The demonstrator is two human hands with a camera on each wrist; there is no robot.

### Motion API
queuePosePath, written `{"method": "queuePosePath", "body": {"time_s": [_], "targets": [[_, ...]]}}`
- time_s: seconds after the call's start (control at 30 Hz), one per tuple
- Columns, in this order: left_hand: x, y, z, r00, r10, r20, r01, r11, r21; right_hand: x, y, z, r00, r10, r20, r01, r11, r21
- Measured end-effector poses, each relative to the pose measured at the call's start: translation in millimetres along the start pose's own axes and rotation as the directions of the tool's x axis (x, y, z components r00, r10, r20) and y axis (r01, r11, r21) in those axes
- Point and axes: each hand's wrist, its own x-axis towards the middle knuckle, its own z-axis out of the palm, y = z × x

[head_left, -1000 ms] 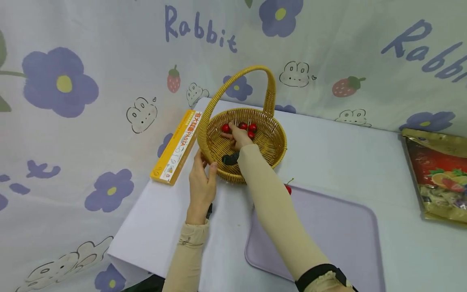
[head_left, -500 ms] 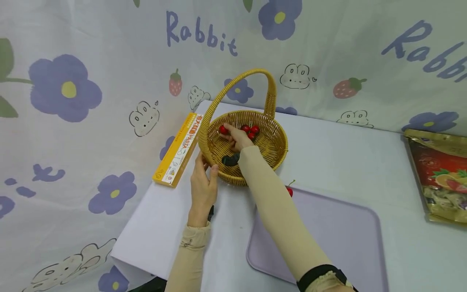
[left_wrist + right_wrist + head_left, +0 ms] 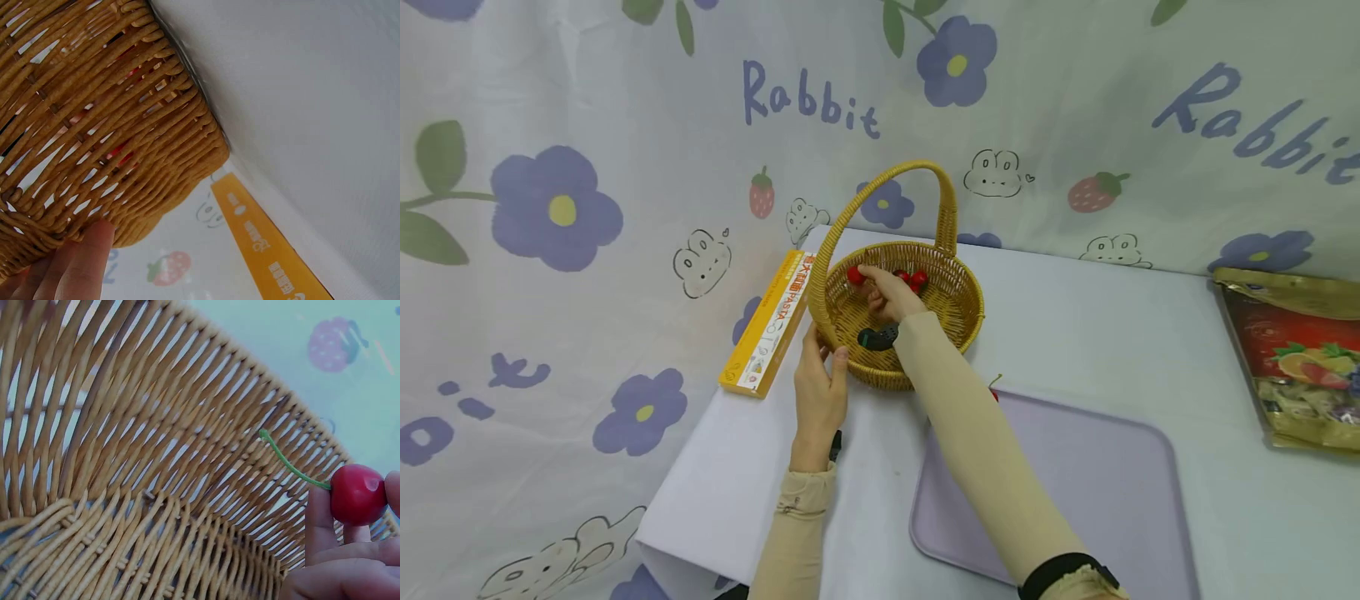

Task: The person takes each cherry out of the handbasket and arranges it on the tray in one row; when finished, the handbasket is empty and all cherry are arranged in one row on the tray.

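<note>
Basket (image 3: pixel 955 317): round, of yellow wicker, it stands upright on the white table (image 3: pixel 1075 325), and its tall handle (image 3: pixel 947 221) arches over the opening.
Held cherry (image 3: pixel 359 495): red and shiny, it is inside the basket, at the left part near the foot of the handle; its green stem (image 3: pixel 290 465) points freely away from the fingers. Whether it touches the wicker, one cannot tell.
Right hand (image 3: pixel 887 296): it reaches into the basket with a narrow grip, pinching this one cherry between the fingertips.
Left hand (image 3: pixel 820 400): it is outside, at the near left side of the basket; the fingers touch the wicker wall from without, and the thumb stands apart from them. How firmly they press, the views do not tell.
Other cherries (image 3: pixel 919 278): a small red group lies in the basket, just beyond the right hand, which partly covers it, so the exact number is not clear.
Tray cherry (image 3: pixel 995 397): a bit of red with a green stem shows past the right sleeve (image 3: pixel 977 442), at the far left corner of the lilac tray (image 3: pixel 1082 483).
Pasta box (image 3: pixel 766 329): yellow with a white band, it lies on the table just beside the basket, on the left.
Bag (image 3: pixel 1300 358): gold and red, with printed fruit, it lies at the right edge.
Cloth (image 3: pixel 700 167): behind the table it hangs, printed with flowers and rabbits.
</note>
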Motion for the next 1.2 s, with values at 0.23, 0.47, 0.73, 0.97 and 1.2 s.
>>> {"method": "queuePosePath", "body": {"time_s": [0.23, 0.47, 0.73, 0.97, 1.2], "targets": [[-4.4, -0.5, 4.9, 1.0, -0.005, 0.0, 0.005, 1.0, -0.01, -15.4, -4.9, -12.3, 0.999, -0.026, 0.038, 0.023, 0.995, 0.095], [-9.1, 0.5, 11.2, 1.0, -0.017, 0.005, 0.017, 0.999, -0.035, -33.3, -14.4, -19.2, 0.996, -0.067, 0.051, 0.056, 0.978, 0.202], [-7.2, 2.8, 12.1, 1.0, -0.019, 0.006, 0.02, 0.998, -0.056, -53.4, -27.3, -30.0, 0.988, -0.14, 0.058, 0.12, 0.959, 0.258], [-0.6, 1.9, 6.5, 1.0, -0.017, 0.007, 0.017, 0.998, -0.065, -76.5, -40.1, -40.9, 0.977, -0.198, 0.075, 0.16, 0.924, 0.346], [2.3, -0.7, 3.8, 1.0, -0.014, -0.007, 0.014, 0.997, -0.069, -96.4, -44.8, -63.8, 0.957, -0.261, 0.127, 0.179, 0.876, 0.448]]}}
